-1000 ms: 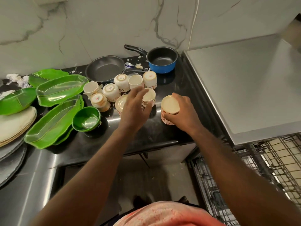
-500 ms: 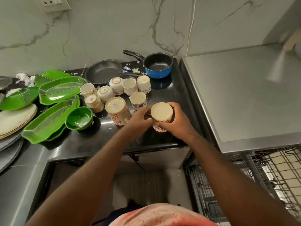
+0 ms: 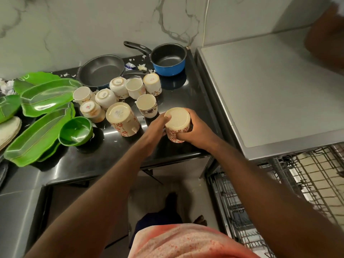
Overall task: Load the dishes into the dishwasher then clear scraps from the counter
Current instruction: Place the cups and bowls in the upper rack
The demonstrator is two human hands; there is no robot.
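An upside-down cream cup with red flowers (image 3: 177, 120) sits near the front right of the black counter (image 3: 111, 155). My right hand (image 3: 195, 132) grips it from the right, fingers wrapped round its side. My left hand (image 3: 155, 127) holds its left side, thumb on the upturned base. Several more upturned cups stand behind and left, among them a larger red-flowered mug (image 3: 122, 118) and a brown-patterned cup (image 3: 147, 106). The open dishwasher's wire rack (image 3: 279, 192) shows at the lower right.
Green leaf-shaped trays (image 3: 41, 125) and a green bowl (image 3: 76, 131) lie at the left beside stacked plates (image 3: 7, 131). A grey frying pan (image 3: 101, 70) and a blue saucepan (image 3: 168, 59) stand at the back, with white scraps (image 3: 141, 67) between them. A steel worktop (image 3: 270, 90) is on the right.
My left hand left the cluster of cups and came across to the cup in my right hand; both now hold it. The camera shifted slightly.
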